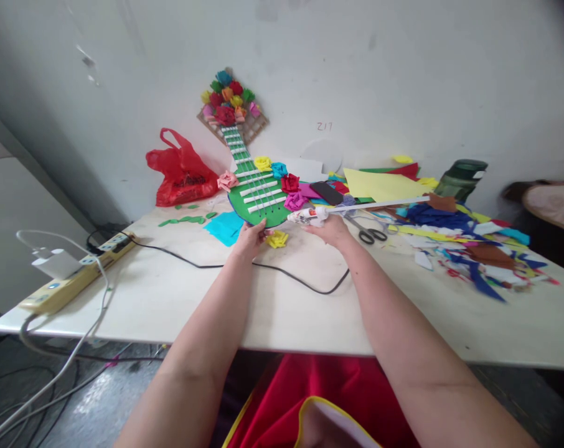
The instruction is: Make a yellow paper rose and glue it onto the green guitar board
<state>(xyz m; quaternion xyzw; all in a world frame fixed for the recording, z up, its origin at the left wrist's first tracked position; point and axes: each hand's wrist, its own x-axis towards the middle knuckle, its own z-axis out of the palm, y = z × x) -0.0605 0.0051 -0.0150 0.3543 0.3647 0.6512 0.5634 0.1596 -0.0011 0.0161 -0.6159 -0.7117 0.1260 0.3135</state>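
A green paper guitar [236, 202] leans back against the wall, with white strips across it and strings along its neck. Pink, yellow, blue, red and magenta paper flowers sit along its edge. My left hand [253, 239] grips the guitar's lower rim. In my right hand [331, 231] is a white hot glue gun [309, 216], its nozzle at the guitar's lower right edge. A long glue stick [380, 203] sticks out of its back. On the table between my hands lies a yellow paper flower [277, 239].
Scissors [366, 236] and a phone [327, 192] lie right of the guitar, near piled paper scraps [490, 255] and a green bottle [460, 180]. A red plastic bag [182, 171], blue paper [225, 228] and a power strip [83, 274] are left. A black cord [207, 267] crosses the table.
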